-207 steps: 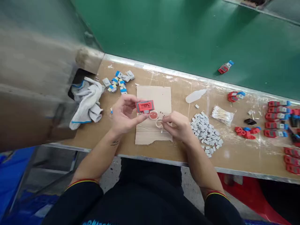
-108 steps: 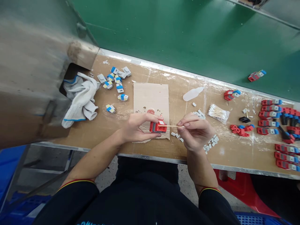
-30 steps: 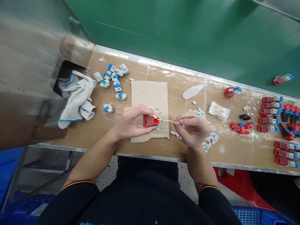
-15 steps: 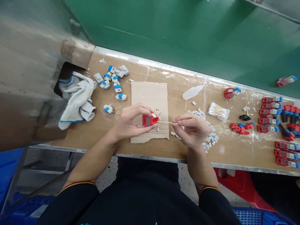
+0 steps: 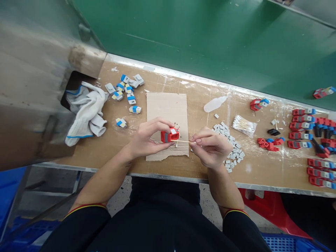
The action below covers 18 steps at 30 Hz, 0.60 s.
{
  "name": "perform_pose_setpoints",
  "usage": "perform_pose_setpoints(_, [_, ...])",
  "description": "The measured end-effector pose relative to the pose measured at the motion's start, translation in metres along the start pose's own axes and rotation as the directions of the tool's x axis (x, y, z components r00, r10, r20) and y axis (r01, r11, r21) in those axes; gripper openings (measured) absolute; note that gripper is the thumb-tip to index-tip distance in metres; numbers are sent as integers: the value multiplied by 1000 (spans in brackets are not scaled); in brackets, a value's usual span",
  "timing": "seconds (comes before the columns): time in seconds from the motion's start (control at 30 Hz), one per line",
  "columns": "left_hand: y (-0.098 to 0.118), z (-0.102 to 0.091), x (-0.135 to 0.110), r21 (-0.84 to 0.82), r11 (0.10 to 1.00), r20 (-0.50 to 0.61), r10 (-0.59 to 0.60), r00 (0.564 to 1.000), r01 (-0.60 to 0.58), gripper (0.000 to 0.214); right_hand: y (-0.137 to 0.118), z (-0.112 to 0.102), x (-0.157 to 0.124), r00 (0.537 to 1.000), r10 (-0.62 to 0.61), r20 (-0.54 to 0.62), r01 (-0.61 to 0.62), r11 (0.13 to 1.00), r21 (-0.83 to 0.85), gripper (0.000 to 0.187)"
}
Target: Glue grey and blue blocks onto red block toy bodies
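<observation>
Between the thumb and fingers of my left hand (image 5: pixel 147 137) is a red and grey plastic toy part (image 5: pixel 169 135) with a small white patch on top. My right hand (image 5: pixel 211 147) pinches a thin cotton swab (image 5: pixel 183 141) by one end. The swab's other end reaches the lower side of the red part; its tip is hard to make out. Below both hands lies a piece of cardboard (image 5: pixel 166 105) with dark spots. Another swab tip shows on the cardboard, just under the red part.
White gloves (image 5: pixel 86 115) and several grey-blue parts (image 5: pixel 128 87) lie left. To the right are a translucent squeeze bottle (image 5: pixel 215 104), small grey pieces (image 5: pixel 236 154), a bag of cotton swabs (image 5: pixel 244 126) and rows of red-blue assemblies (image 5: pixel 300 135). A green panel (image 5: pixel 196 42) borders the table's back.
My right hand has moved slightly left, bringing the swab against the lower side of the red part. My left hand has tilted the part a little and shifted it right.
</observation>
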<state>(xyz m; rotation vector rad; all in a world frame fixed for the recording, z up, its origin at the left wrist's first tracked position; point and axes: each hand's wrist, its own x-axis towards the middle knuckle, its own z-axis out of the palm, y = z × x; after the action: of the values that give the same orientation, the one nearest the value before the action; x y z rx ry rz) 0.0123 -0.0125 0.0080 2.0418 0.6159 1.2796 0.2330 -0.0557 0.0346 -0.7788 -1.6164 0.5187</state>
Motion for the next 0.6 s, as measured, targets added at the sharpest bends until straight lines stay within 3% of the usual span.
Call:
perform_pose_setpoints(0.17, [0, 0, -1, 2, 1000, 9, -31, 999, 31, 26, 1, -3, -1, 1000, 0, -2, 0, 1000, -10, 21])
perform_pose_setpoints(0.47, [-2, 0, -2, 1, 1000, -33, -5, 999, 5, 29, 3, -10, 1, 1000, 12, -2, -12, 996, -89, 15])
perform_pose_setpoints(0.6, [-3, -1, -2, -33, 999, -34, -25, 999, 24, 32, 5, -18, 2, 992, 18, -128, -20, 1000, -15, 11])
